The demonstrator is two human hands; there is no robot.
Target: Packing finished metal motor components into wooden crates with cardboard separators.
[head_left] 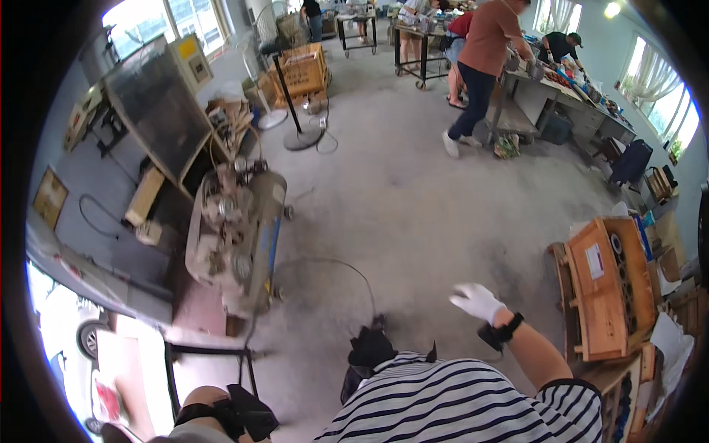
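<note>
Grey floor (399, 199) backs one gloved right hand (478, 303), fingers (464, 290) apart, between one compressor (267, 203) and one crate (597, 288).

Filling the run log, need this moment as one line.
right hand: white-gloved, nothing seen held; left hand: not seen; wooden box: right side; compressor: left side; person in rust shirt: farther ahead

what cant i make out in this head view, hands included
All in the head view:
- Left hand: not discernible near the lower edge; I cannot tell what hides it.
- Right hand: blurred, so the white glove's separate fingers are unclear.
- Co-worker in the rust shirt: head cut by the upper edge.
- Items on the far workbench: too small and crowded.
- Car: partly lost in glare and dark rim.
</note>
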